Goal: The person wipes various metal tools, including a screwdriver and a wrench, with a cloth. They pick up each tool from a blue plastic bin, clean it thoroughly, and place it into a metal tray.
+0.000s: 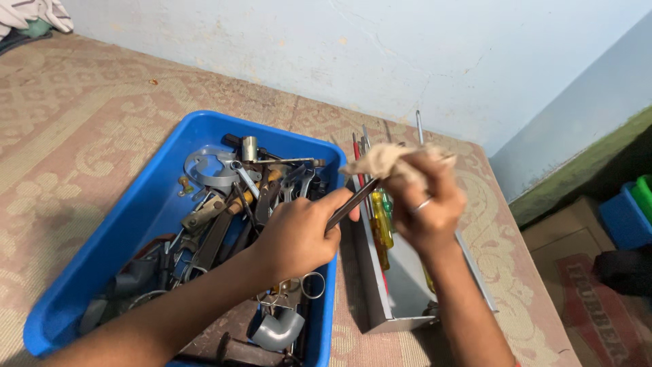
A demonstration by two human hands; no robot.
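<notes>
Head view, as I see it from my remote station. My left hand is clenched around the lower end of a slim dark metal tool, thumb and fingertips pinching the shaft so that it slants up and to the right; whether it is a file or a flat bar I cannot tell. My right hand, a ring on one finger, grasps a crumpled beige rag bunched over the tool's upper end, so rag and shaft touch where the two hands meet. The tool is thus held in the air, above the gap between the two containers on the table. Beneath the left hand sits a blue plastic tray crowded with hardware: a silver metal clamp ring towards its far left corner, spanners and pliers heaped along the middle, and a grey pipe elbow near its near right corner. Just beside the tray's right wall stands a narrow grey metal box, in which lie screwdrivers with a yellow handle and red shafts, their tips pointing to the far edge. Both containers rest on a table covered by a patterned beige cloth, which runs to a pale blue wall along the far edge. At the far left corner lies some bundled fabric. Off the table's right edge, on the floor, stand a blue bin and a cardboard box.
</notes>
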